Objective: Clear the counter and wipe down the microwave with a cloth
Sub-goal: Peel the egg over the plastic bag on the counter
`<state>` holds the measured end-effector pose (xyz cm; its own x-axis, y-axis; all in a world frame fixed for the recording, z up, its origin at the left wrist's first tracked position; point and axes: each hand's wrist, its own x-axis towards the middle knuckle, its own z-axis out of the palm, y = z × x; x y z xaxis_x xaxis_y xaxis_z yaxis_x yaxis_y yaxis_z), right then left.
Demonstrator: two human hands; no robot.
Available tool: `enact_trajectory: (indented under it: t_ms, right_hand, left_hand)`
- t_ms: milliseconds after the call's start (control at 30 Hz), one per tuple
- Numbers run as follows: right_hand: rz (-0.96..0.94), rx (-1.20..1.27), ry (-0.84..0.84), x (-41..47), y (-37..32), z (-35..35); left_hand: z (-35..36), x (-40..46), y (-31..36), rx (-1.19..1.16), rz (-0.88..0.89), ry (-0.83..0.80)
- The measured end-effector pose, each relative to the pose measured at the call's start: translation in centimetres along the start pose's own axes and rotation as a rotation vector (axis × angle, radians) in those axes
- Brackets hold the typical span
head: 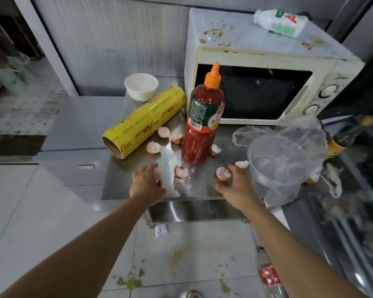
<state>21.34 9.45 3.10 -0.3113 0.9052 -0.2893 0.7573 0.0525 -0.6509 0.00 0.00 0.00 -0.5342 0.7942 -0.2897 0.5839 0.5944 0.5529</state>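
Both my hands hover over the front of the steel counter (194, 190). My left hand (146, 183) is spread beside an eggshell half (181, 172), holding nothing. My right hand (237, 186) has its fingers spread around another eggshell half (223, 173), close to it; I cannot tell whether it touches. Several more shell pieces (163, 132) lie around a tall red sauce bottle (202, 117) with an orange cap. The cream microwave (267, 67) stands behind, its top stained with sauce. No cloth shows.
A yellow cling-film roll (144, 121) lies at the left, a white bowl (141, 86) behind it. A clear plastic container (276, 162) and plastic bag (306, 134) sit at the right. A white bottle (280, 22) lies on the microwave. A dark bottle (342, 138) stands far right.
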Motion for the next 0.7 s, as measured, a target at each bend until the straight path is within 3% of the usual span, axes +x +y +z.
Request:
enact_trajectory:
  t_ms: [200,367,567,700]
  right_hand:
    - [-0.003,-0.049,0.000,2.4,0.9,0.7]
    - [-0.074,-0.093,0.026,3.9,1.2,1.0]
    - [-0.176,-0.260,0.069,5.2,1.8,1.3]
    - [-0.185,-0.221,0.069,6.0,1.9,1.4]
  left_hand:
    - [0.4,1.3,0.6,0.026,-0.001,0.136]
    - [0.3,2.0,3.1,-0.084,0.151,0.221]
    - [1.8,2.9,6.0,-0.015,0.139,0.081]
    - [2.3,3.1,6.3,0.123,0.074,0.031]
